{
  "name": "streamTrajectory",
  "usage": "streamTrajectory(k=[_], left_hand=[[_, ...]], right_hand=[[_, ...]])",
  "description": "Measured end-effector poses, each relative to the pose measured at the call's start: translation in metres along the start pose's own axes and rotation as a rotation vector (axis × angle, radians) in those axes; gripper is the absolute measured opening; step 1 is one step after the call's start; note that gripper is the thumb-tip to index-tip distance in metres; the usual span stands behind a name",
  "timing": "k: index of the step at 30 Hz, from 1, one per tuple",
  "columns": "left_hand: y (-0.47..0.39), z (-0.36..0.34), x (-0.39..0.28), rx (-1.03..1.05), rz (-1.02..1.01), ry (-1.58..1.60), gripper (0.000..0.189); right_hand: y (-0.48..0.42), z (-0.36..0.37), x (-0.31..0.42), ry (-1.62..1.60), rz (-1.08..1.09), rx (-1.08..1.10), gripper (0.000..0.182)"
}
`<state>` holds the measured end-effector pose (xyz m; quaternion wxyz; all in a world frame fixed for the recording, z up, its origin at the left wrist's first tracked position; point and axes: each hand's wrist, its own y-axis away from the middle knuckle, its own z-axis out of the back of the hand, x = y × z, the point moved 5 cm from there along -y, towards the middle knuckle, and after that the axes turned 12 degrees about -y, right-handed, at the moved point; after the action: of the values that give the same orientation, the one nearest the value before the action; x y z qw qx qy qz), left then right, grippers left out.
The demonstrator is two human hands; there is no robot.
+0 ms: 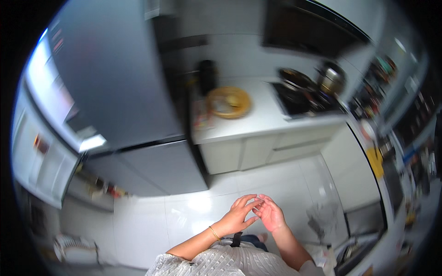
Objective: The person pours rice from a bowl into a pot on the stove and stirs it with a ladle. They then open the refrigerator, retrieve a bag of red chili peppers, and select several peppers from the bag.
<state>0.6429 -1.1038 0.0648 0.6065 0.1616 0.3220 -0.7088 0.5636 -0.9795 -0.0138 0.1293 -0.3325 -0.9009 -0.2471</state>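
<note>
My left hand (pixel 236 215) and my right hand (pixel 271 214) meet in front of my body, above the tiled floor. Their fingertips touch or overlap, and no object shows between them. The left palm faces down with its thumb stretched toward the right hand; a gold bracelet (pixel 214 233) circles that wrist. On the right, the palm is partly turned up and the fingers are slightly curled. Below both hands is my light knit top (pixel 228 260).
A grey refrigerator (pixel 117 76) stands at left. Ahead, a white counter (pixel 262 120) carries a round woven basket (pixel 246 103) and a black cooktop (pixel 293 100) with a pan (pixel 295 77) and a metal pot (pixel 331 77). Another counter, crowded with kitchen items, runs along the right. Glossy tiles (pixel 141 224) cover the floor.
</note>
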Motion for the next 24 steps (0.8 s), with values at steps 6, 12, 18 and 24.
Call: streamTrajectory(k=[6, 12, 18, 24], left_hand=[[0.141, 0.128, 0.093, -0.344, 0.361, -0.073, 0.051], [0.226, 0.243, 0.149, -0.633, 0.603, -0.167, 0.051], [0.251, 0.37, 0.204, -0.859, 0.529, -0.339, 0.05], [0.238, 0.474, 0.269, -1.066, 0.572, -0.389, 0.051]], right_hand=[[-0.054, -0.121, -0.179, 0.106, -0.444, 0.235, 0.03], [-0.085, -0.221, -0.29, 0.297, -0.703, 0.369, 0.025], [-0.142, -0.274, -0.372, 0.391, -0.805, 0.453, 0.023], [-0.189, -0.354, -0.419, 0.374, -0.752, 0.619, 0.022]])
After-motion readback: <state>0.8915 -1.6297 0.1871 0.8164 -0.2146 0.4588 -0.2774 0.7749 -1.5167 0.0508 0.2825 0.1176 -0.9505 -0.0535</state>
